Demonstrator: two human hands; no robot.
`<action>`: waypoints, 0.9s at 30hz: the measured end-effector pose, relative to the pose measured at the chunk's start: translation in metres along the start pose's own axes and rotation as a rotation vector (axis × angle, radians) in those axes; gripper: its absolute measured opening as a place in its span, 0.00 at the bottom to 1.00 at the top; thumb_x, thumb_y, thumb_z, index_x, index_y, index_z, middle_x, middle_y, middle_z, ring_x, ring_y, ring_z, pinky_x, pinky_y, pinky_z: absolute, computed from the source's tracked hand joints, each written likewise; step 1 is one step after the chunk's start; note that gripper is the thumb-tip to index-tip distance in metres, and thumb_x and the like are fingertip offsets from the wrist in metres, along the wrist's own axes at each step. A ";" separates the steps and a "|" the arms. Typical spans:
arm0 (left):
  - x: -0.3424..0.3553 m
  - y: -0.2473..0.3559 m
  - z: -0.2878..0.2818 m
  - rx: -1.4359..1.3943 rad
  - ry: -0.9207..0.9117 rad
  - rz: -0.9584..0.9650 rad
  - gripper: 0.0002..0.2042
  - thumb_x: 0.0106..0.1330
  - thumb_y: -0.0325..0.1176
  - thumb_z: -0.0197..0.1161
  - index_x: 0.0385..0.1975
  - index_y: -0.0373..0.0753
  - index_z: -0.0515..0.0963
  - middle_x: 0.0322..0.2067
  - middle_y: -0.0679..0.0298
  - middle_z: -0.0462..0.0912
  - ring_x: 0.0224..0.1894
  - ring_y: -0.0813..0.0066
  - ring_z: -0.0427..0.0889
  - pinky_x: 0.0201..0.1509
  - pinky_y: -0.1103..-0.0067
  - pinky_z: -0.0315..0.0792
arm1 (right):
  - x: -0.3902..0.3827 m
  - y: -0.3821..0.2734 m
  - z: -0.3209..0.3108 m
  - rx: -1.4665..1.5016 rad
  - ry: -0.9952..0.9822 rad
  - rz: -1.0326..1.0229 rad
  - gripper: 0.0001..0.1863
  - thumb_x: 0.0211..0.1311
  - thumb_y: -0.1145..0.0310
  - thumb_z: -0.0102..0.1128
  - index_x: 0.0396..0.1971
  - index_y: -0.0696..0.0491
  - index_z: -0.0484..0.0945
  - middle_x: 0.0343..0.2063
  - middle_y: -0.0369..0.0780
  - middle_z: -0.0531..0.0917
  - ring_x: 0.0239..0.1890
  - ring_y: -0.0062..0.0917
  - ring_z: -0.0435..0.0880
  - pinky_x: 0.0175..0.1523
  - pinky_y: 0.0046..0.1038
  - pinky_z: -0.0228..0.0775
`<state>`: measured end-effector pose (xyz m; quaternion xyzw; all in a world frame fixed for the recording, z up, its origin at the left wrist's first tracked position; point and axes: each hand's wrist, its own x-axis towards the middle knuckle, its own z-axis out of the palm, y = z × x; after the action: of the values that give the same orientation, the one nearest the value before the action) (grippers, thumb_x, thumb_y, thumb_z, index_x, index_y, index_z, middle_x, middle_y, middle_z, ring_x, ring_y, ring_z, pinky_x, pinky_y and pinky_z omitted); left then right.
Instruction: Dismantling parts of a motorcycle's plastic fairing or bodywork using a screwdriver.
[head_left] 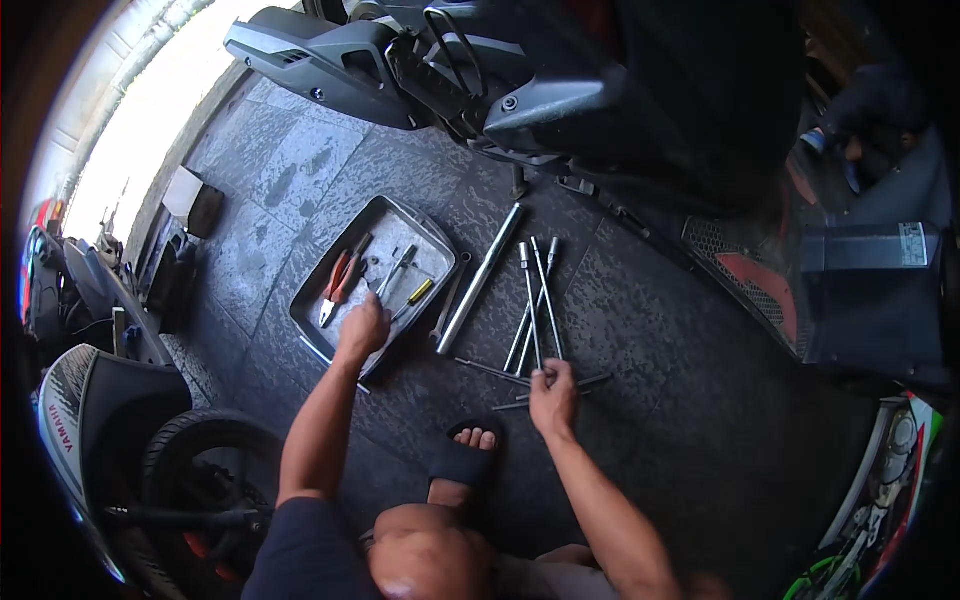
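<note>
Farthest left, well beyond the left hand (366,328), stands a black-tyred motorcycle wheel (165,445). Just ahead of that hand are the orange-handled steel pliers (341,281), lying in a shallow black-rimmed tray (388,228). The left hand's bent fingers meet a slim silver metal tool (398,266); whether they grip it I cannot tell. A short yellow cylindrical piece (420,291) lies just to its right, where a sideways sweep could roll it. Pressing on the near rim could tip the tray.

Between the hands lie a silver double-ended spanner (452,293) and a thick silver tube (480,280); a knock could set the tube rolling. The right hand (555,398) is closed around the near end of long silver T-handle socket wrenches (531,300), whose shafts fan out ahead of it and cross; lifting one could drag another along.

The dark scooter (560,105) limits forward reach, and a sandalled foot (465,460) limits nearer room. Right of the right hand, dark tiled floor (660,340) leaves the widest space.
</note>
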<state>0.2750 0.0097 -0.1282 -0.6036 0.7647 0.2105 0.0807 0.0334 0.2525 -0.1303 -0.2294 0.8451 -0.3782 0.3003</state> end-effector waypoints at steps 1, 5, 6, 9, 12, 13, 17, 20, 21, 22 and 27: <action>0.011 -0.001 0.007 0.030 0.035 -0.008 0.17 0.63 0.39 0.54 0.44 0.31 0.69 0.34 0.37 0.81 0.39 0.37 0.80 0.44 0.53 0.73 | 0.010 0.019 -0.007 -0.091 0.067 -0.031 0.15 0.58 0.67 0.61 0.43 0.57 0.75 0.40 0.48 0.80 0.46 0.40 0.78 0.53 0.38 0.69; 0.011 0.012 0.008 0.104 0.400 0.061 0.15 0.59 0.39 0.61 0.38 0.33 0.73 0.33 0.43 0.80 0.35 0.44 0.81 0.42 0.56 0.75 | 0.013 0.019 -0.010 -0.364 0.100 -0.128 0.16 0.56 0.66 0.63 0.43 0.56 0.76 0.43 0.48 0.78 0.50 0.44 0.75 0.55 0.42 0.66; 0.008 0.027 0.012 0.099 0.397 0.065 0.15 0.59 0.39 0.61 0.38 0.33 0.73 0.33 0.43 0.80 0.35 0.44 0.81 0.42 0.56 0.75 | 0.014 0.020 -0.010 -0.369 0.105 -0.124 0.16 0.56 0.66 0.63 0.43 0.56 0.76 0.43 0.48 0.78 0.50 0.44 0.75 0.55 0.42 0.66; -0.006 0.073 0.023 -0.127 0.495 0.301 0.12 0.59 0.37 0.61 0.35 0.35 0.74 0.34 0.46 0.80 0.33 0.46 0.81 0.40 0.58 0.76 | 0.011 0.005 0.004 -0.526 0.035 -0.226 0.17 0.55 0.65 0.65 0.43 0.54 0.74 0.42 0.47 0.79 0.49 0.43 0.76 0.53 0.43 0.68; -0.040 0.148 0.055 -0.180 0.007 0.346 0.11 0.60 0.37 0.60 0.33 0.36 0.72 0.37 0.47 0.80 0.35 0.46 0.82 0.40 0.59 0.77 | 0.021 0.024 0.003 -0.652 0.035 -0.194 0.17 0.56 0.64 0.65 0.43 0.53 0.74 0.38 0.47 0.82 0.47 0.42 0.79 0.52 0.43 0.68; -0.048 0.155 0.063 -0.189 0.006 0.399 0.11 0.61 0.37 0.60 0.34 0.36 0.72 0.38 0.46 0.80 0.36 0.45 0.82 0.40 0.59 0.77 | 0.018 0.013 0.004 -0.671 -0.023 -0.126 0.17 0.57 0.64 0.64 0.44 0.52 0.74 0.36 0.47 0.84 0.44 0.42 0.82 0.52 0.43 0.69; -0.050 0.175 0.098 -0.197 -0.065 0.330 0.12 0.62 0.37 0.57 0.38 0.36 0.71 0.38 0.46 0.80 0.38 0.44 0.83 0.40 0.58 0.77 | 0.022 0.002 -0.011 -0.608 -0.102 0.058 0.16 0.58 0.63 0.64 0.44 0.52 0.75 0.38 0.49 0.85 0.43 0.45 0.84 0.52 0.45 0.70; -0.052 0.178 0.101 -0.212 -0.063 0.321 0.14 0.64 0.41 0.57 0.39 0.35 0.71 0.39 0.46 0.80 0.39 0.45 0.82 0.42 0.59 0.77 | 0.027 0.024 -0.025 -0.608 -0.063 0.015 0.15 0.58 0.62 0.64 0.42 0.50 0.76 0.34 0.50 0.85 0.40 0.48 0.83 0.49 0.44 0.71; -0.052 0.179 0.100 -0.208 -0.058 0.315 0.14 0.64 0.41 0.57 0.39 0.35 0.71 0.39 0.46 0.80 0.39 0.45 0.82 0.42 0.59 0.77 | 0.028 0.027 -0.031 -0.610 -0.078 -0.009 0.14 0.58 0.61 0.63 0.42 0.49 0.77 0.34 0.49 0.85 0.40 0.48 0.83 0.48 0.44 0.71; -0.052 0.183 0.100 -0.207 -0.058 0.318 0.13 0.63 0.39 0.56 0.38 0.35 0.71 0.39 0.45 0.80 0.39 0.45 0.82 0.42 0.59 0.77 | 0.029 0.030 -0.036 -0.629 -0.081 -0.016 0.14 0.58 0.62 0.63 0.42 0.49 0.77 0.35 0.48 0.85 0.41 0.48 0.83 0.50 0.44 0.70; -0.051 0.185 0.101 -0.196 -0.058 0.296 0.10 0.62 0.35 0.54 0.37 0.34 0.72 0.39 0.44 0.80 0.38 0.44 0.83 0.41 0.58 0.77 | 0.033 0.026 -0.038 -0.658 -0.113 -0.007 0.12 0.59 0.63 0.61 0.41 0.50 0.78 0.40 0.47 0.84 0.45 0.45 0.82 0.53 0.45 0.67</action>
<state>0.0976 0.1312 -0.1579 -0.4831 0.8183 0.3111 0.0115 -0.0204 0.2672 -0.1412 -0.3378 0.9030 -0.0727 0.2552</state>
